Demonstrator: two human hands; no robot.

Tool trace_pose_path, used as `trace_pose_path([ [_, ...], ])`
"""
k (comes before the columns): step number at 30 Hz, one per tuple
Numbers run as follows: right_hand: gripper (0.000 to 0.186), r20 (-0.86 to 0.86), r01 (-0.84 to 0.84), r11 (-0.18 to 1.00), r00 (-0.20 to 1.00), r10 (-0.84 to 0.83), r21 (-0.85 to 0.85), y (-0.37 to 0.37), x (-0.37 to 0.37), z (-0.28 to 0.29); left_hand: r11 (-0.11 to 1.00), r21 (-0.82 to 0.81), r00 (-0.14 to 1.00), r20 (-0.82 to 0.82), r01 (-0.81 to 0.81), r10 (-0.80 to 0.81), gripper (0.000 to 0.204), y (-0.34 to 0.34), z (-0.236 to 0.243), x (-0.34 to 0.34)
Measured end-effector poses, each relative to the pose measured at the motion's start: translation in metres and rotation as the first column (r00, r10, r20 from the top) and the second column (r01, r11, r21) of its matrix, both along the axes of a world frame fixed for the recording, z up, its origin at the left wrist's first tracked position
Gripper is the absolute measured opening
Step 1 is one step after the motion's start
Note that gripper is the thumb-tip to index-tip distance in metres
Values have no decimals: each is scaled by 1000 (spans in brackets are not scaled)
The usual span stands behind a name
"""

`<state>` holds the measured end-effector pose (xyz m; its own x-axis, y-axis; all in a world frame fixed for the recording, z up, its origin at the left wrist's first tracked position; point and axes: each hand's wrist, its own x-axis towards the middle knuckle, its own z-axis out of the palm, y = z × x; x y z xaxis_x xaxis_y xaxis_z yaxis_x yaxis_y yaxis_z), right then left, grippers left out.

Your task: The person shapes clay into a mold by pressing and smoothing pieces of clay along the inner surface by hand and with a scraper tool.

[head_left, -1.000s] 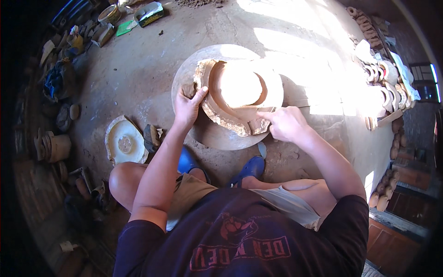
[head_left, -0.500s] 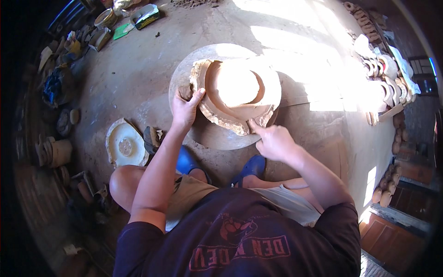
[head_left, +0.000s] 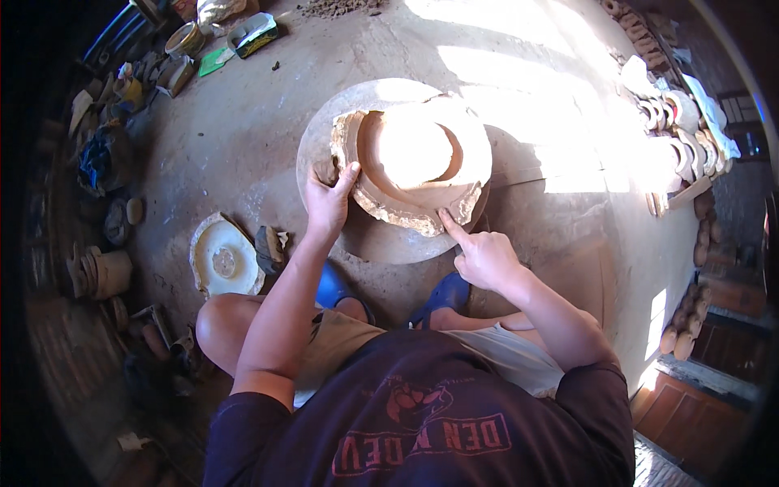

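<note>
While the right hand (head_left: 489,258) touches the ring (head_left: 422,199), a dish (head_left: 211,241) lies nearby.

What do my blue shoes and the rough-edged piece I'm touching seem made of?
The rough-edged piece looks like clay or plaster, matte, with a ragged, crumbly edge; I can't tell which. The blue shoes look like foam or rubber, by their smooth, evenly coloured surface.

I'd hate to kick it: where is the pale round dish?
In the head view's left half, the pale round dish lies on the floor beyond the left knee, left of a dark lump.
</note>
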<state>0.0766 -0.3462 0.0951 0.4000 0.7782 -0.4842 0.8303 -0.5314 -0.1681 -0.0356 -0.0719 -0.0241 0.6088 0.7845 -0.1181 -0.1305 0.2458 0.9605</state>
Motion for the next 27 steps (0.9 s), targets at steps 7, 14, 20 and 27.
trace_pose_path([
  [7, 96, 55, 58, 989, 996, -66, 137, -32, -10, -31, 999, -31, 999, -14, 29, -30, 40, -4, 1, -2],
  [14, 97, 77, 79, 959, 992, -104, 273, -20, 0, -41, 1000, -18, 1000, 0, 1, -1, 36, -9, 3, -5],
  [20, 97, 135, 60, 973, 987, -92, 224, -17, 3, -37, 1000, 14, 999, -31, -18, 18, 38, -8, -6, -4],
  [27, 100, 189, 38, 997, 981, -50, 65, -6, -2, -22, 999, 42, 1000, -15, -2, 3, 38, -6, -4, -2],
])
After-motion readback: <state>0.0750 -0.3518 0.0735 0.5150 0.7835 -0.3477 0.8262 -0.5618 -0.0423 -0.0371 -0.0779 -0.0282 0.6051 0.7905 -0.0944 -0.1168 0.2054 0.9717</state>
